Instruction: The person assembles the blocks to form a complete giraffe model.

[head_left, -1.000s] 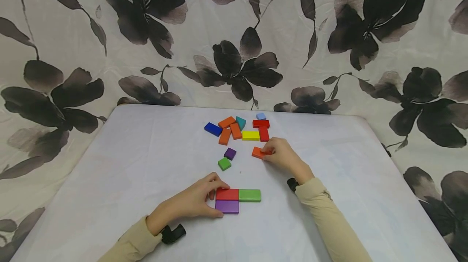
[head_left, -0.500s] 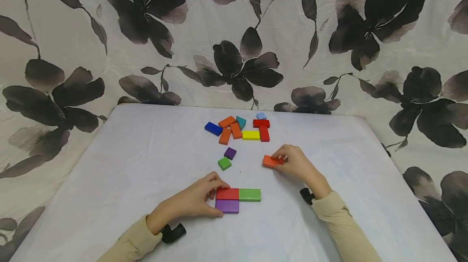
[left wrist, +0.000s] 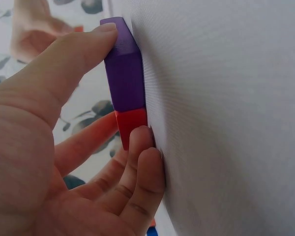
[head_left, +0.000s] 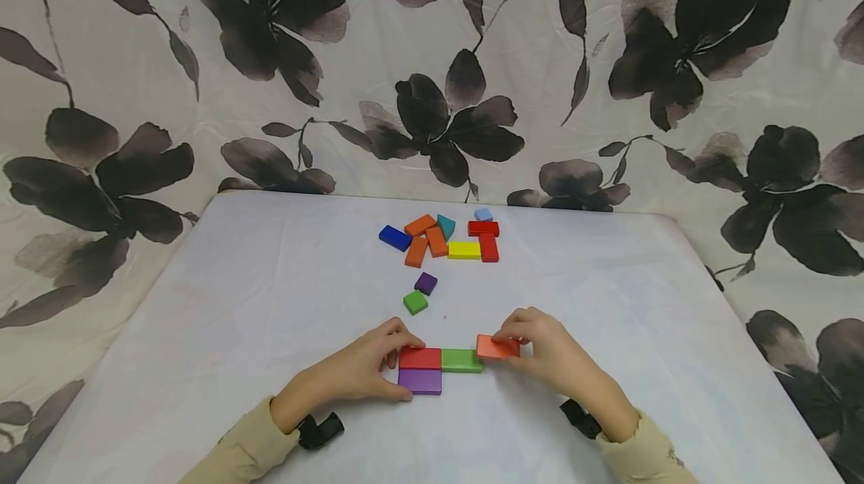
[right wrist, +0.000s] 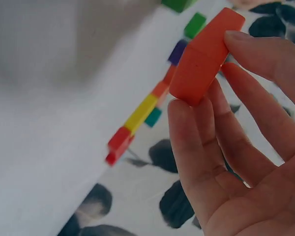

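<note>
My right hand point(head_left: 550, 349) pinches an orange block point(head_left: 498, 347) between thumb and fingertips. In the head view this block overlaps the right end of a green block point(head_left: 462, 361); the right wrist view shows the orange block point(right wrist: 201, 59) raised off the tabletop. My left hand point(head_left: 364, 364) holds a red block point(head_left: 420, 359) and a purple block point(head_left: 420, 382) together from their left side. The left wrist view has the thumb on the purple block point(left wrist: 125, 78) and other fingers by the red block point(left wrist: 132, 125). Red and green lie end to end, purple along red's near side.
A small green block point(head_left: 415, 302) and a dark purple one point(head_left: 425, 284) lie beyond my hands. Farther back is a cluster with a blue block point(head_left: 394, 238), several orange ones, a yellow block point(head_left: 464, 251) and red ones. A floral cloth point(head_left: 445, 116) hangs behind the white table point(head_left: 236, 281).
My right hand has carried the orange block from near the back cluster, first rightward, then toward me to the green block's right end. My left hand has stayed in place.
</note>
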